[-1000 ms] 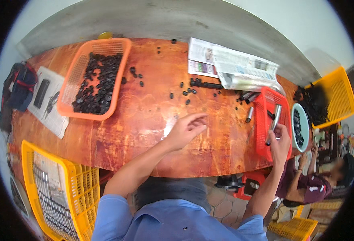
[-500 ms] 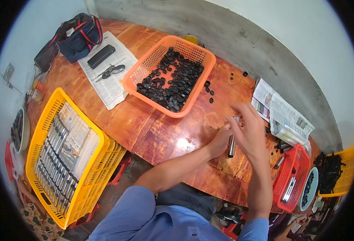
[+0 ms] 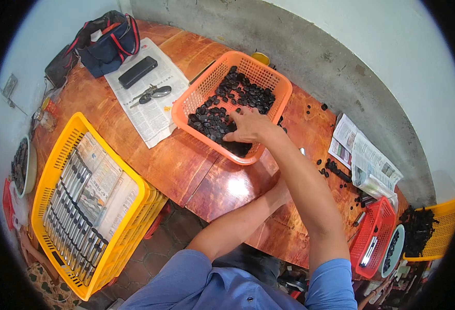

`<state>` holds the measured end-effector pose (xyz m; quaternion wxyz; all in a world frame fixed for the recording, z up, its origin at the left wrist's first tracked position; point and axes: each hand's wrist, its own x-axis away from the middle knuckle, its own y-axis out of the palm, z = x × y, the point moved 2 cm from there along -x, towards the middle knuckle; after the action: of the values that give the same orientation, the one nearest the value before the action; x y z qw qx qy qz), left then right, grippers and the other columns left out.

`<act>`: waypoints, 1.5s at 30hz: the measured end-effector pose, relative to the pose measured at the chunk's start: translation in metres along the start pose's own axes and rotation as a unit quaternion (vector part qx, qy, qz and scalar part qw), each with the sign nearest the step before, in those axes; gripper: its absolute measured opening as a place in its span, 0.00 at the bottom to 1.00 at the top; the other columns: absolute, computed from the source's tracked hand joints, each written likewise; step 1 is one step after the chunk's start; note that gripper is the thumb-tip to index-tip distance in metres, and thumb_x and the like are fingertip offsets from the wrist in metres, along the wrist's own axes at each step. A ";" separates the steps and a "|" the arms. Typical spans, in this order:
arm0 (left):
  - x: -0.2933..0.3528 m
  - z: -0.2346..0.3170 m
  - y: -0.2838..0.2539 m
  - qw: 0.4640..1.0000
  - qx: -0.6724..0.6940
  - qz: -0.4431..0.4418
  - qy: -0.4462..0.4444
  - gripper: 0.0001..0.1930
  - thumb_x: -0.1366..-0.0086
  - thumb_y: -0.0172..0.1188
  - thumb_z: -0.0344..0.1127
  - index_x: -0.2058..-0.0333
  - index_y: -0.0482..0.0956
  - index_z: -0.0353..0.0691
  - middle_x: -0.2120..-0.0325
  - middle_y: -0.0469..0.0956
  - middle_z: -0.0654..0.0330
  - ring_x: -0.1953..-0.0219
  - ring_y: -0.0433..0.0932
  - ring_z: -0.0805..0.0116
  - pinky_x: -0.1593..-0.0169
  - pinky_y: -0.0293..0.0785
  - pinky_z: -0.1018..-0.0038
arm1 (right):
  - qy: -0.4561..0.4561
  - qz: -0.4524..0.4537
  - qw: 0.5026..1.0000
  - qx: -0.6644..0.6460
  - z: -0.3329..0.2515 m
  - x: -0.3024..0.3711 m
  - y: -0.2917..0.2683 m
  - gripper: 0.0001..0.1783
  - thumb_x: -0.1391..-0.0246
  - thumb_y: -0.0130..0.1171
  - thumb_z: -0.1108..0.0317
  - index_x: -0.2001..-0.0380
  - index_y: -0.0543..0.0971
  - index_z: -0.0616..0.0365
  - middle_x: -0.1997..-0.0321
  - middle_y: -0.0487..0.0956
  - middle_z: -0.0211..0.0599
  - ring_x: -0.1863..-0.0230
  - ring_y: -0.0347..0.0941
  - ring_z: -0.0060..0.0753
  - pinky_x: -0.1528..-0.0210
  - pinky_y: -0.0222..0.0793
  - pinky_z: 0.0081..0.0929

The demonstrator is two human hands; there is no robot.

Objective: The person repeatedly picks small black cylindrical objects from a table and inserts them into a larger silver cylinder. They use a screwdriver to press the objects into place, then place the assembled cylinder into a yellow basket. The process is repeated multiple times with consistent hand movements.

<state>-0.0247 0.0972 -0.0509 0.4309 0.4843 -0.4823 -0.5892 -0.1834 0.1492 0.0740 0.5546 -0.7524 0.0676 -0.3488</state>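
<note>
Right hand (image 3: pixel 248 126) has moved from the table into the orange basket (image 3: pixel 276 111) — fingers spread, digging among black caps (image 3: pixel 222 106). Left hand (image 3: pixel 281 188), mostly hidden behind the right forearm, rests nearer the person; grip can't be told.

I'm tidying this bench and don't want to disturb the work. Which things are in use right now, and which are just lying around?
In use:
- right hand, reaching into the orange basket
- small black parts in that basket
- left hand, mostly hidden behind the right forearm

Lying about:
- bag
- newspaper with black case and keys
- yellow crate of metal rods
- red basket
</note>
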 end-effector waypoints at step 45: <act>-0.008 0.025 0.007 0.979 -0.103 0.163 0.064 0.14 0.25 0.52 0.38 0.45 0.69 0.42 0.65 0.75 0.56 0.63 0.76 0.64 0.58 0.77 0.63 | -0.046 0.125 0.983 -0.128 -0.023 -0.001 0.043 0.14 0.54 0.61 0.75 0.61 0.82 0.65 0.59 0.83 0.53 0.52 0.80 0.52 0.52 0.79 0.43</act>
<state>-0.0477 0.1075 -0.0414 0.5984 0.3891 -0.4629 -0.5255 -0.1862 0.1154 0.0388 0.4957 -0.8179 0.1798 -0.2301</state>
